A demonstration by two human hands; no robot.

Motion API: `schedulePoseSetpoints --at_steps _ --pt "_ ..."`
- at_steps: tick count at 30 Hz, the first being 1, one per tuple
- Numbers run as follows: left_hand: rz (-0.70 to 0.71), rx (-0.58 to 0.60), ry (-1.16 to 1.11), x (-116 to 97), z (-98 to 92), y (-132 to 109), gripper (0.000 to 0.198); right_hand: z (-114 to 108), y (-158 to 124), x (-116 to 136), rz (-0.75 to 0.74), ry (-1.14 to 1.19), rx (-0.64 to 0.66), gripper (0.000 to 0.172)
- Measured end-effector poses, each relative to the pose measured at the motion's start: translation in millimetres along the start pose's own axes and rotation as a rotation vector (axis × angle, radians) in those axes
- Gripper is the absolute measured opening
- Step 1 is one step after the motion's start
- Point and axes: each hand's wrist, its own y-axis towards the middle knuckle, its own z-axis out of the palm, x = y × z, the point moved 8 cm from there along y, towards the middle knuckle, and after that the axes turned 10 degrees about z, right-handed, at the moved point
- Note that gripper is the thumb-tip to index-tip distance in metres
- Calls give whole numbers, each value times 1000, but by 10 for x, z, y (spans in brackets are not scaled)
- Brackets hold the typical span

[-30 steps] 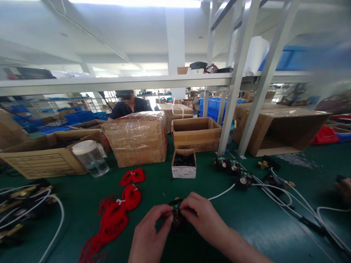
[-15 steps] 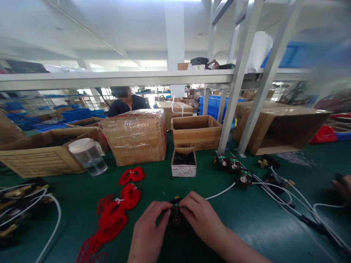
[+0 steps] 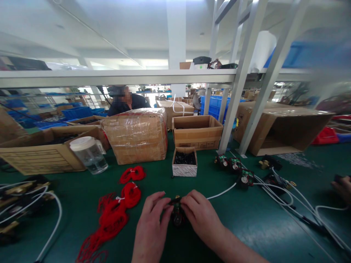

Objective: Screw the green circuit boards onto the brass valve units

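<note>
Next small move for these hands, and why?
Perhaps steady the small black-and-green electronic part with the right hand while the left hand adjusts its far end: both hands' fingertips flank it there, over the dark-green tabletop.

Ceiling point(image 3: 115, 22) bright, partly washed out; backlight enters from the far side. Glare marks the green tabletop point(image 3: 260, 233) at near right and the film-wrapped carton point(image 3: 139, 137). Circuit-board assembly point(image 3: 177, 217) dark, detail unresolved. Blue bin point(image 3: 309, 54), far right, blurred.
</note>
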Motion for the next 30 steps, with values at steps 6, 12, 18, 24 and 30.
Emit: schedulePoseSetpoints --at_steps 6,12,18,24,30 --pt "46 8 48 -57 33 -12 24 7 -19 35 -18 -50 -43 17" --pt "17 26 45 -41 57 -11 19 13 -24 47 -4 -78 -83 13" --pt "-48 51 -51 -15 51 33 15 -26 -4 67 2 -70 -136 14" --pt "-129 104 -119 58 84 25 15 -34 15 48 43 -37 -143 14" --pt "-188 110 -125 62 86 37 19 -16 42 6 69 15 -146 14"
